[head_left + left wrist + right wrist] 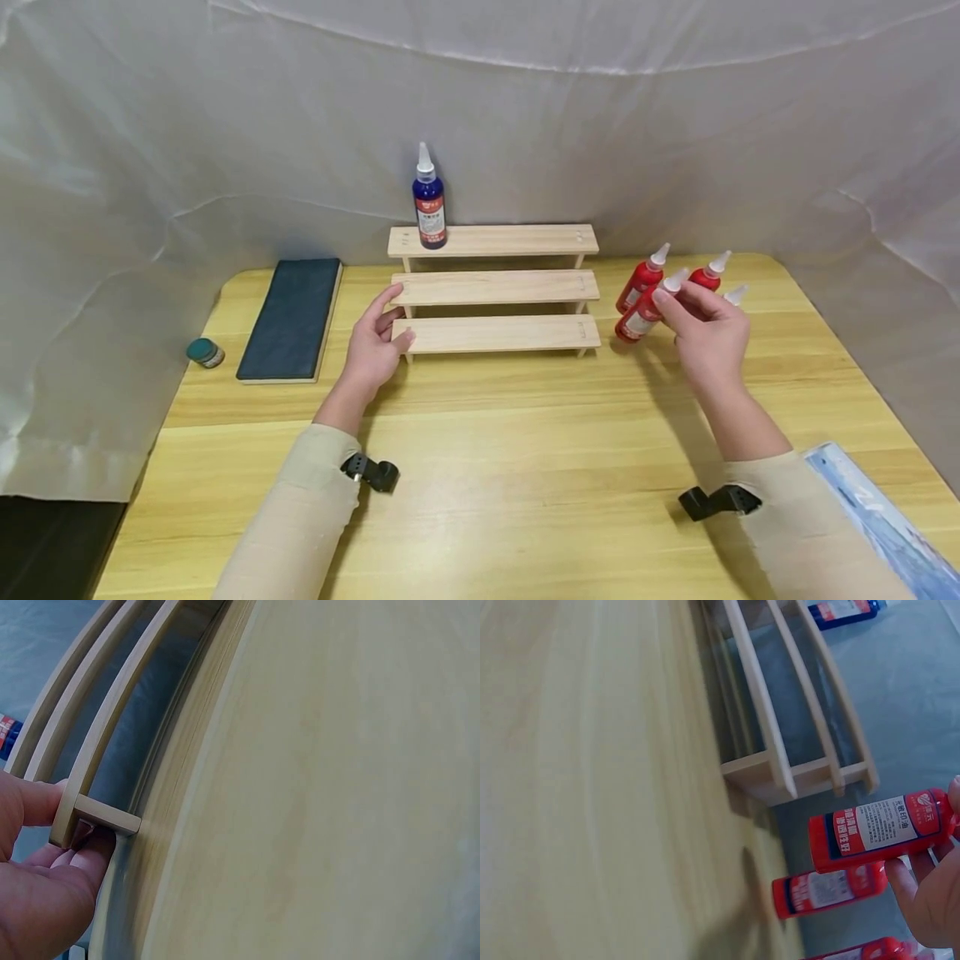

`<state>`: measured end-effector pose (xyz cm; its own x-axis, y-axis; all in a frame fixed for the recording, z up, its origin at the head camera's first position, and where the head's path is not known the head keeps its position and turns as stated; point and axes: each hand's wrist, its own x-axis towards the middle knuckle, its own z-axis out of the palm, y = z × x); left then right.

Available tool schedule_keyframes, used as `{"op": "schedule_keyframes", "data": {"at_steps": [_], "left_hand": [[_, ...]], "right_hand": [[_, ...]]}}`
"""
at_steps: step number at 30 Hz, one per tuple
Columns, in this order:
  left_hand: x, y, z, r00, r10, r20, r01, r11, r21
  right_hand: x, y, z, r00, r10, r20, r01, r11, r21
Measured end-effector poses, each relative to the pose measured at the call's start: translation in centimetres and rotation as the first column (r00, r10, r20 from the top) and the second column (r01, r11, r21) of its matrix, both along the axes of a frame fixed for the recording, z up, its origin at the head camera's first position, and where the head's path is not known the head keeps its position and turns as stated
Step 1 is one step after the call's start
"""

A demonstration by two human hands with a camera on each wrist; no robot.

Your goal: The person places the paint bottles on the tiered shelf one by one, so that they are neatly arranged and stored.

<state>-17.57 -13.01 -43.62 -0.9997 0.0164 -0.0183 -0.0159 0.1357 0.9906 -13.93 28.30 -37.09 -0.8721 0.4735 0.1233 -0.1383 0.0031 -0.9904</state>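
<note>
A three-tier wooden rack (495, 288) stands at the back of the table, with a blue bottle (430, 208) upright at the left of its top tier. My left hand (372, 350) grips the rack's left end, thumb on the lowest tier; the left wrist view shows the fingers around that end (71, 817). Between thumb and fingers, my right hand (712, 337) holds a red bottle (639, 321) by its upper part, tilted, its white nozzle up. Other red bottles (641, 279) stand behind it, partly hidden by the hand. In the right wrist view the held bottle (881, 829) shows its label.
A dark flat board (292, 317) lies left of the rack, with a small green-lidded jar (205, 352) beside it at the table's left edge. A blue-and-white box (885, 521) lies at the right front. Grey cloth (525, 125) hangs behind the table.
</note>
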Motion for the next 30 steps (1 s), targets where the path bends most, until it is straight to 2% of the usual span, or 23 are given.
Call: {"op": "schedule_keyframes", "data": {"at_steps": [6, 8, 13, 15, 19, 25, 30], "left_hand": [[0.0, 0.0, 0.2, 1.000, -0.002, 0.004, 0.002, 1.000, -0.005], [-0.1, 0.0, 0.1, 1.000, -0.002, 0.007, 0.002, 1.000, -0.009], [-0.1, 0.0, 0.2, 1.000, 0.002, 0.008, -0.002, 1.000, -0.016], [0.0, 0.0, 0.2, 1.000, 0.003, 0.007, -0.003, 1.000, -0.014], [0.0, 0.0, 0.2, 1.000, 0.002, 0.008, -0.001, 1.000, -0.013], [0.0, 0.0, 0.1, 1.000, 0.003, 0.003, -0.003, 1.000, -0.012], [0.0, 0.1, 0.0, 1.000, 0.005, -0.002, -0.005, 1.000, -0.013]], "right_hand": [[-0.2, -0.9, 1.5, 0.997, 0.037, -0.063, -0.037, 0.999, 0.006], [-0.4, -1.1, 2.0, 0.997, 0.047, -0.058, -0.044, 0.998, 0.047], [-0.8, -1.4, 3.3, 0.998, 0.035, 0.060, -0.046, 0.979, 0.198], [-1.0, -1.6, 3.8, 0.995, 0.038, 0.092, -0.057, 0.974, 0.219], [-1.6, -2.0, 4.7, 0.995, 0.059, 0.077, -0.073, 0.978, 0.196], [-2.8, -2.5, 6.0, 0.992, 0.057, 0.110, -0.085, 0.961, 0.263], [-4.1, -3.0, 7.0, 0.993, 0.110, 0.047, -0.117, 0.971, 0.206]]}}
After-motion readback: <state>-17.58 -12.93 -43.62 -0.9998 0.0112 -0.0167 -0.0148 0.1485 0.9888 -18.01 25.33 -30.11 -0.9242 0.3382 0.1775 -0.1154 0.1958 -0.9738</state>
